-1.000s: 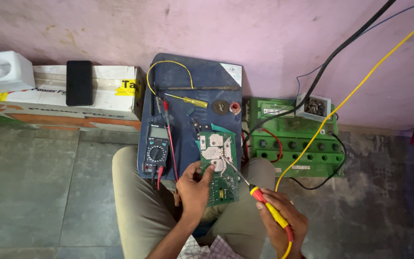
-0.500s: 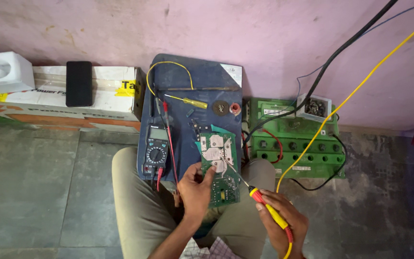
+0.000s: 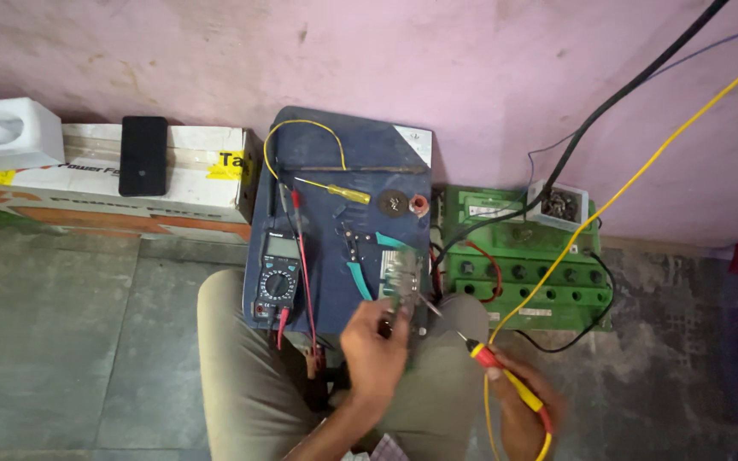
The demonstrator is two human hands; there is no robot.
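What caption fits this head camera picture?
Left hand tilts a green circuit board while right hand holds a soldering iron.

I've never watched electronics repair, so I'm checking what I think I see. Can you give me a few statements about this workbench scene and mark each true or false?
1. The right hand holds a red-and-yellow-handled soldering iron. True.
2. The left hand holds the green circuit board tilted up on edge. True, though blur hides the exact grip.
3. The black multimeter with a round dial rests on the white cardboard box. False: it lies on the dark blue case.
4. The black phone lies on the floor. False: it lies on the white cardboard box.
5. Teal-handled pliers lie on the blue case. True.
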